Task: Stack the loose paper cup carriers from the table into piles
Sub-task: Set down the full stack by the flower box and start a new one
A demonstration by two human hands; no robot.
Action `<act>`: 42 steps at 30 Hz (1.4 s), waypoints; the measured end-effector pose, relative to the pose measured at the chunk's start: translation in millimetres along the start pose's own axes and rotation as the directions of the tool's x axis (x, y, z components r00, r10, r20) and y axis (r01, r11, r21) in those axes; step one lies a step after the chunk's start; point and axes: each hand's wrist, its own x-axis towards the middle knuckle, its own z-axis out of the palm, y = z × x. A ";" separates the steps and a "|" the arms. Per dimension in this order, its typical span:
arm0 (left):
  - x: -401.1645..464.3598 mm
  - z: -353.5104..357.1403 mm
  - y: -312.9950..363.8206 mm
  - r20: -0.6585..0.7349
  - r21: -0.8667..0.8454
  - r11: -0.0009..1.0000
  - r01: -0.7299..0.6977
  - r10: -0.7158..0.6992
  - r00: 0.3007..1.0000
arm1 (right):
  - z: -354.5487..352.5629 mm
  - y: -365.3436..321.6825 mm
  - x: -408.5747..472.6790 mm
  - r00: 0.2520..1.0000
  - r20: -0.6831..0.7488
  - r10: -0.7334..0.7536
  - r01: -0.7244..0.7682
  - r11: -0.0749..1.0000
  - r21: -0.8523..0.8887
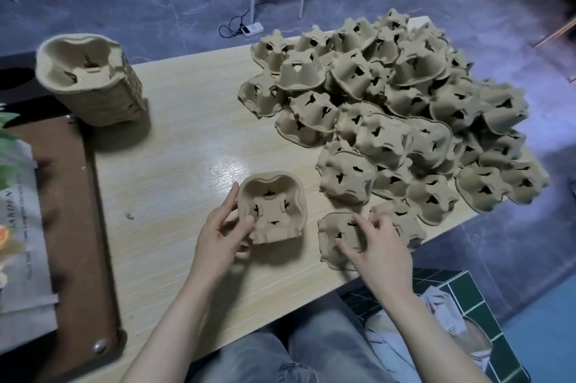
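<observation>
Tall stack (90, 80) far left; loose heap (405, 114) right.

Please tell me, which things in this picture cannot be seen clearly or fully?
- Head view: the tall stack hides its own layers, so the count is unknown.
- The loose heap overlaps itself, so the lower carriers are covered.
- The right hand covers part of the carrier beneath it.
- The printed sheet is cut by the left edge, and its text is blurred.
</observation>
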 end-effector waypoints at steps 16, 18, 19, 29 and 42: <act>-7.4 0.6 12.7 0.020 -0.031 0.999 0.019 -0.018 1.000 | -14.0 -13.7 7.5 0.990 0.144 -0.007 0.036 0.979 -0.202; -7.9 1.8 12.2 0.024 -0.003 1.000 -0.005 0.005 1.000 | -21.7 -13.9 3.8 0.990 0.143 -0.013 0.035 0.988 -0.152; -8.1 2.3 10.8 0.026 0.035 0.999 -0.029 0.028 0.999 | -26.1 -13.3 2.5 0.991 0.134 -0.018 0.034 0.992 -0.119; -10.7 3.5 10.5 0.023 0.017 0.999 -0.033 0.033 0.999 | -84.8 -32.1 10.6 0.996 -0.069 -0.056 0.086 0.781 0.618; -9.2 7.7 27.8 -0.025 -0.135 0.989 0.063 -0.067 0.997 | -57.4 -98.7 19.1 0.960 0.110 -0.257 0.021 0.459 0.888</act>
